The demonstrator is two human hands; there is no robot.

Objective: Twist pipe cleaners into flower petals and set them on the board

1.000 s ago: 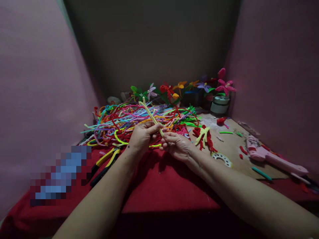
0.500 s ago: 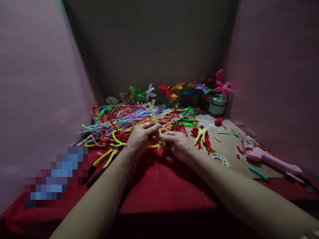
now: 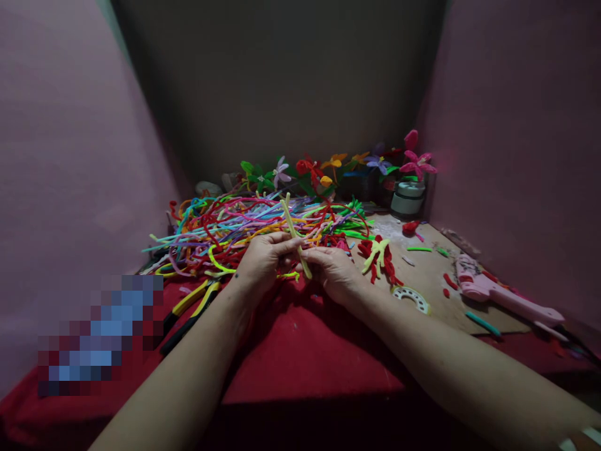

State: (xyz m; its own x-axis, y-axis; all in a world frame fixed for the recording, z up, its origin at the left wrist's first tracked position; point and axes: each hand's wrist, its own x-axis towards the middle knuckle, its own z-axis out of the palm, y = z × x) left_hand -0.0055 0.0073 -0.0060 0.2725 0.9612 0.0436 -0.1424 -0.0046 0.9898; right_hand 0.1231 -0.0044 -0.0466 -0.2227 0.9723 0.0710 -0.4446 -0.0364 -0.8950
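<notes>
Between my two hands is a short bundle of pale yellow pipe cleaners (image 3: pixel 290 219), tilted, with its split upper end pointing away from me. My left hand (image 3: pixel 267 258) pinches it near the middle between thumb and fingers. Lower down, the fingertips of my right hand (image 3: pixel 332 268) close on the same bundle, close to its bottom end. Behind the hands spreads a tangled heap of many-coloured pipe cleaners (image 3: pixel 235 216). To the right lie red and pale yellow pipe-cleaner pieces (image 3: pixel 379 255) in a small pile.
Yellow-and-black pliers (image 3: pixel 190 304) lie left of my left forearm on the red cloth (image 3: pixel 300 363). A tan board (image 3: pixel 436 307) at right bears a tape roll (image 3: pixel 411 299), a pink glue gun (image 3: pixel 509 294) and scraps. Fuzzy flowers (image 3: pixel 328 166) and a grey jar (image 3: pixel 407 199) stand behind.
The view has shifted slightly. Both hands keep their pinch on the pale yellow pipe cleaners, whose strands look turned a little and more nearly side by side at the top.
</notes>
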